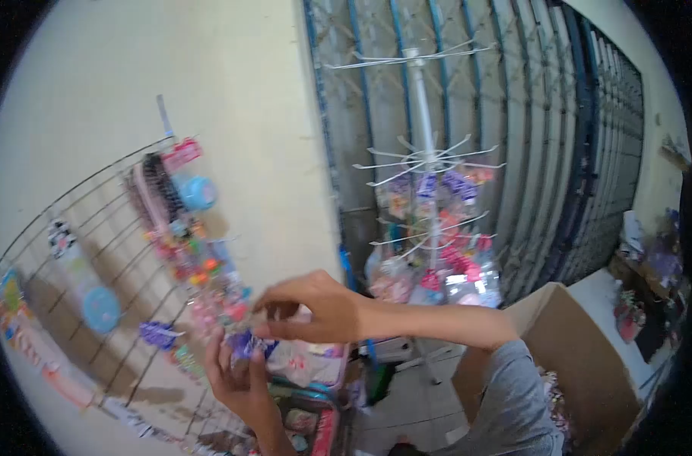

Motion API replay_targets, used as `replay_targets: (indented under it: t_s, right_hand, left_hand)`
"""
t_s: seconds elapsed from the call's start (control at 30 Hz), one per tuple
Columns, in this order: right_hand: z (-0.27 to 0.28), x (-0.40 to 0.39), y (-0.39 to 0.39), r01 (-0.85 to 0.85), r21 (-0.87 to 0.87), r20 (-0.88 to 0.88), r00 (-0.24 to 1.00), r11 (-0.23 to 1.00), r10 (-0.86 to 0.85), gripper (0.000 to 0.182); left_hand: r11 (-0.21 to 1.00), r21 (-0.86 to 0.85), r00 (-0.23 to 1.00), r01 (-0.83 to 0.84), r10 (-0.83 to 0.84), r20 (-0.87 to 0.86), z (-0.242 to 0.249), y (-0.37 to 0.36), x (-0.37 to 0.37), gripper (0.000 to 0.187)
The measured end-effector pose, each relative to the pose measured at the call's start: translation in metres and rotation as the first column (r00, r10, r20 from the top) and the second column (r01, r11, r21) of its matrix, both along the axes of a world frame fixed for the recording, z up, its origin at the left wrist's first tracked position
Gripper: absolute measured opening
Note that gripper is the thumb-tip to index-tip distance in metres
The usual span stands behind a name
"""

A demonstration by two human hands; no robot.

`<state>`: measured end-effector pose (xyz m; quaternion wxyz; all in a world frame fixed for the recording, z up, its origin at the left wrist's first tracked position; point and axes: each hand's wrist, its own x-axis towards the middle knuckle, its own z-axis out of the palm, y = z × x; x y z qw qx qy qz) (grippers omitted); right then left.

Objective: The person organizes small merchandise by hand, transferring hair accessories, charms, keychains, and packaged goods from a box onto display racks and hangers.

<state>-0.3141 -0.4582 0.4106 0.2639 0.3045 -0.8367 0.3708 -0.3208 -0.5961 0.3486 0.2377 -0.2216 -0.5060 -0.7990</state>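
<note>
My right hand (308,308) reaches in from the right, its fingers curled towards the small packets hanging on the wire grid (95,353). Below and left of it, my left hand (243,387) is raised with its fingers apart, near a purple packet (243,344). Colourful hanging packets (201,266) are just above and left of both hands. Whether my right fingers hold anything is too blurred to tell.
A white rotating rack (422,114) with hanging packets stands before a folding metal gate (513,114). An open cardboard box (589,357) is at the lower right. Bins of packaged goods (312,418) sit below my hands. Brushes (157,190) hang on the grid.
</note>
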Motion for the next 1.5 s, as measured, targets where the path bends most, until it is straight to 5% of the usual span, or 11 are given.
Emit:
replay_targets:
  t_s: [0.07, 0.13, 0.17, 0.23, 0.37, 0.5, 0.57, 0.67, 0.97, 1.3, 1.5]
  right_hand:
    - [-0.003, 0.027, 0.036, 0.053, 0.027, 0.119, 0.991, 0.998, -0.055, 0.025]
    - [-0.002, 0.05, 0.07, 0.397, 0.333, 0.154, 0.872, 0.855, -0.465, 0.024]
    - [-0.008, 0.058, 0.088, 0.411, 0.346, 0.15, 0.863, 0.844, -0.482, 0.024]
    - [-0.025, 0.071, 0.125, 0.458, -0.15, 0.16, 0.886, 0.876, -0.436, 0.027]
    - [-0.03, 0.104, 0.182, 0.553, -0.314, 0.161, 0.832, 0.772, -0.53, 0.024]
    - [-0.037, 0.133, 0.234, 0.587, -0.498, 0.198, 0.793, 0.638, -0.575, 0.022]
    - [-0.041, 0.149, 0.26, 0.618, -0.562, 0.205, 0.748, 0.549, -0.632, 0.021]
    - [-0.053, 0.166, 0.291, 0.641, -0.643, 0.229, 0.684, 0.421, -0.692, 0.018]
    - [-0.08, 0.181, 0.309, 0.579, -0.753, 0.211, 0.662, 0.313, -0.719, 0.02]
    - [-0.071, 0.16, 0.296, 0.622, -0.677, 0.251, 0.698, 0.393, -0.671, 0.021]
    - [-0.065, 0.142, 0.29, 0.61, -0.672, 0.247, 0.719, 0.42, -0.649, 0.019]
  left_hand:
    - [0.992, -0.03, 0.992, 0.124, -0.125, -0.014, 0.007, 0.042, -0.006, 0.046]
    - [0.973, -0.062, 0.973, 0.224, -0.226, -0.04, 0.011, 0.082, -0.009, 0.049]
    - [0.931, -0.114, 0.932, 0.347, -0.356, -0.072, 0.013, 0.103, -0.009, 0.049]
    - [0.867, -0.166, 0.863, 0.471, -0.491, -0.119, 0.015, 0.143, -0.004, 0.05]
    - [0.677, -0.3, 0.705, 0.672, -0.709, -0.019, 0.021, 0.212, 0.011, 0.045]
    - [0.779, -0.396, 0.788, 0.486, -0.587, -0.187, 0.023, 0.268, -0.002, 0.037]
    - [0.906, -0.405, 0.841, -0.122, -0.122, -0.527, 0.022, 0.296, -0.026, 0.034]
    - [0.901, -0.391, 0.827, -0.189, -0.068, -0.558, 0.025, 0.321, -0.054, 0.035]
    - [0.871, -0.446, 0.849, -0.206, -0.068, -0.524, 0.006, 0.329, -0.107, 0.027]
    - [0.854, -0.328, 0.855, -0.403, 0.224, -0.467, 0.009, 0.32, -0.19, 0.025]
    - [0.946, -0.315, 0.902, -0.078, -0.068, -0.427, 0.024, 0.305, -0.127, 0.022]
